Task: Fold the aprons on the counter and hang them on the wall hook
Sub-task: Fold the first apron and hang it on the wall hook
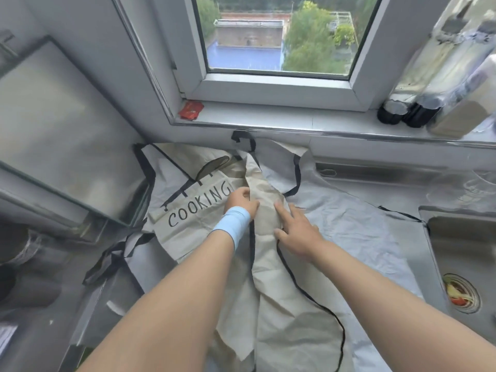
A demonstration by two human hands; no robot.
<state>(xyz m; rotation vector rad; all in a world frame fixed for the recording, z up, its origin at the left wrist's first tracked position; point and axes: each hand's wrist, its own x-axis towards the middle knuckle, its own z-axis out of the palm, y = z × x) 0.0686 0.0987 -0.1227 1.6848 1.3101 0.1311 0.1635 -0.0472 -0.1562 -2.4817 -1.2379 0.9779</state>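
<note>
A beige apron (265,267) printed with "COOKING" and edged in black lies spread on the counter, its right part folded over into a long strip down the middle. Under it, to the right, lies a pale grey-white apron (354,229) with black straps. My left hand (241,201), with a light blue band on the wrist, grips the folded beige edge beside the lettering. My right hand (298,228) lies flat with straight fingers on the beige strip, pressing it down. No wall hook is in view.
A steel sink (461,251) with food scraps in its drain is at the right. A glass-fronted appliance (61,146) stands at the left. The window sill (281,116) holds dark bottles (402,111) and a red packet (191,110).
</note>
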